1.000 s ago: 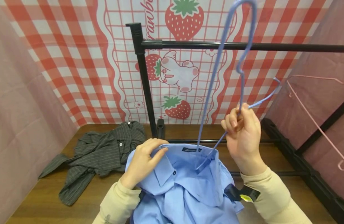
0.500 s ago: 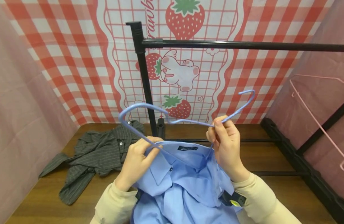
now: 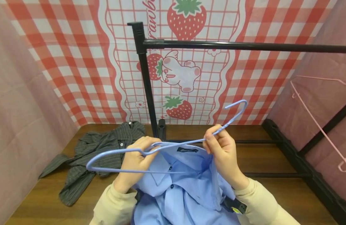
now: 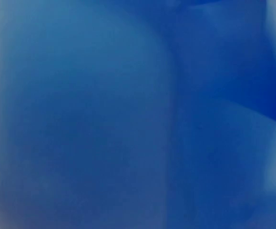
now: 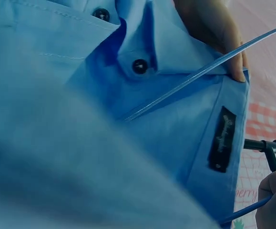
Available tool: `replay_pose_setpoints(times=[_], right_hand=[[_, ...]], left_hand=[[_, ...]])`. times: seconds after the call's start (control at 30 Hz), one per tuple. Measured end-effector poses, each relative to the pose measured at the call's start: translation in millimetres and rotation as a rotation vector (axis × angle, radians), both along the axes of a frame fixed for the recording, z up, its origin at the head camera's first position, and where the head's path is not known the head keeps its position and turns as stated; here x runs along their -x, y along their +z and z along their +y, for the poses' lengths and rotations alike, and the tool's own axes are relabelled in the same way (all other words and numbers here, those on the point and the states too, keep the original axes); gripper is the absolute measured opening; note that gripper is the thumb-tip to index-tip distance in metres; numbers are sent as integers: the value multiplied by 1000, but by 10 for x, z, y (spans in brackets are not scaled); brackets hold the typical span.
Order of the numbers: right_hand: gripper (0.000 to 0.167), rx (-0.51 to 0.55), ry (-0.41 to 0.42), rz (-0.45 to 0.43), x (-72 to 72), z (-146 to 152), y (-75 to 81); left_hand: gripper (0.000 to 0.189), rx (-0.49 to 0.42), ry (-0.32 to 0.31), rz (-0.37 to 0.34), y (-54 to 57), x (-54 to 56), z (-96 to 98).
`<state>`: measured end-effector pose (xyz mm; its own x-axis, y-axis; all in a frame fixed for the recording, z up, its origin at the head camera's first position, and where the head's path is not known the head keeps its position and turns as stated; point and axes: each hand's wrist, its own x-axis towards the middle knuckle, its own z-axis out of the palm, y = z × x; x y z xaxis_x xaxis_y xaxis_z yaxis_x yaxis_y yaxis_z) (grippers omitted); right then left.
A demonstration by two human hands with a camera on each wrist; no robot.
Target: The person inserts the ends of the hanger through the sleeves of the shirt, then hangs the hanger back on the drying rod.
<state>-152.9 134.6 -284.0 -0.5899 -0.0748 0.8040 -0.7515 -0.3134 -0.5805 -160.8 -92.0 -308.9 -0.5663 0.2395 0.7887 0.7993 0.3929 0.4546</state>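
One blue shirt point(image 3: 180, 203) is at the near middle; the left hand point(image 3: 134, 163) grips its collar point(image 3: 161, 162), and the right hand point(image 3: 223, 154) pinches a blue hanger point(image 3: 190, 142), one end inside the shirt, the other reaching left.

We see that the left grip point(image 3: 133, 161) holds the collar point(image 3: 159, 173) of a light-blue shirt point(image 3: 187, 200) while the right grip point(image 3: 222, 151) pinches a blue hanger point(image 3: 190, 142) reaching partly inside that shirt, with a dark striped shirt point(image 3: 102, 153) crumpled on the wooden tabletop point(image 3: 35, 200) near a black rack point(image 3: 246, 46) and strawberry-print cloth point(image 3: 187, 18) behind.
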Motion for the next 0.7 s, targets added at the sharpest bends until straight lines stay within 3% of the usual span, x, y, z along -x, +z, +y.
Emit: replay_pose_setpoints(times=[0.13, 0.47, 0.7], right_hand=[[12, -66, -63, 2, -12, 17, -28], [13, -170, -141, -13, -54, 124, -75], [7, -229, -175, 59, -101, 202, -53]], left_hand=[[14, -18, 1, -18, 30, -39, -26], [13, -33, -8, 11, 53, -50, -48], [12, -24, -2, 15, 70, -29, -79]])
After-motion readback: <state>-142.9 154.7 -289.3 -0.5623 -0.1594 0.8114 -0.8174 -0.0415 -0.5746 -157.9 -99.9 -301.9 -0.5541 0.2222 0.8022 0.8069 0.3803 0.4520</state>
